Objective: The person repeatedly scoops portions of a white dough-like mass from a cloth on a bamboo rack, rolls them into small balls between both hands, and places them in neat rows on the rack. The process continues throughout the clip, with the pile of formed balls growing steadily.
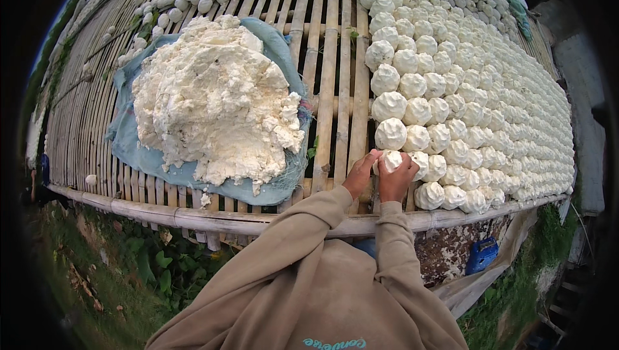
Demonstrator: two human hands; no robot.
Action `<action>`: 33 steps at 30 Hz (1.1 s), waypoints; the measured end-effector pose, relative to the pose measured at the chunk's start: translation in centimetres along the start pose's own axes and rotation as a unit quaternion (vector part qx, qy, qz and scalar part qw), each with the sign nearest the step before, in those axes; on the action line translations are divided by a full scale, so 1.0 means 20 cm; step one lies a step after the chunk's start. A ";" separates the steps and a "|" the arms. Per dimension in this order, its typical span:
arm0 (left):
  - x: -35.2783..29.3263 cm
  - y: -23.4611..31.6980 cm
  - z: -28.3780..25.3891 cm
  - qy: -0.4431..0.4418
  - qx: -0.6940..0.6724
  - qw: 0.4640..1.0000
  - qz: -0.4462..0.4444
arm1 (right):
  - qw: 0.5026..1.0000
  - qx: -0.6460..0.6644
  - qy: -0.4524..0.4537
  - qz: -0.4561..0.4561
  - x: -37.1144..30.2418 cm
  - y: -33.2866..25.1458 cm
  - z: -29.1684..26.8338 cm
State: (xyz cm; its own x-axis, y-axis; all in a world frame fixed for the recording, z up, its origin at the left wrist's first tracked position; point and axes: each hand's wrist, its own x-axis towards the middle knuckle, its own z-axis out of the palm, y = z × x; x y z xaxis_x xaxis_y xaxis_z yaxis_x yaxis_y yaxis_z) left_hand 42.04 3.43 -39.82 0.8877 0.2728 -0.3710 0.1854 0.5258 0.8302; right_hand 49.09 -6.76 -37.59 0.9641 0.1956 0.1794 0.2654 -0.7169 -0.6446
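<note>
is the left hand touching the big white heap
No, the left hand is at a white ball, well right of the heap.

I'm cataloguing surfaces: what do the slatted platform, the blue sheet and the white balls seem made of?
Slatted platform: bamboo, dull, weathered; jointed poles show.
Blue sheet: probably woven plastic, matte; frayed threads at its edge.
White balls: perhaps moist paste or dough; surfaces look finger-ridged.

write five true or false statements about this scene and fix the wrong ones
1. A round white lump sits between the bare left hand and the bare right hand. True.
2. The crumbly off-white mound lies right of that lump. False: it lies left of it.
3. The mound rests on a light-blue frayed sheet. True.
4. The tabletop is smooth metal. False: it is pale bamboo slats.
5. The person's sleeves are bright red. False: they are brown.
</note>
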 end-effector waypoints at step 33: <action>-0.40 0.11 -1.19 0.432 0.192 0.859 0.197 | 0.851 0.398 -0.322 0.118 -0.64 -0.75 1.00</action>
State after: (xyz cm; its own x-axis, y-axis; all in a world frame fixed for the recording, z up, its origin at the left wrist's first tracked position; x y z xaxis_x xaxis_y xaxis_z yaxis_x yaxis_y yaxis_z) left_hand 25.22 21.55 -44.95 0.3003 0.9519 -0.0611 0.2150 -0.0051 0.9766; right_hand 32.84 14.86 -45.13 0.7246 0.6187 -0.3036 -0.2650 -0.1566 -0.9515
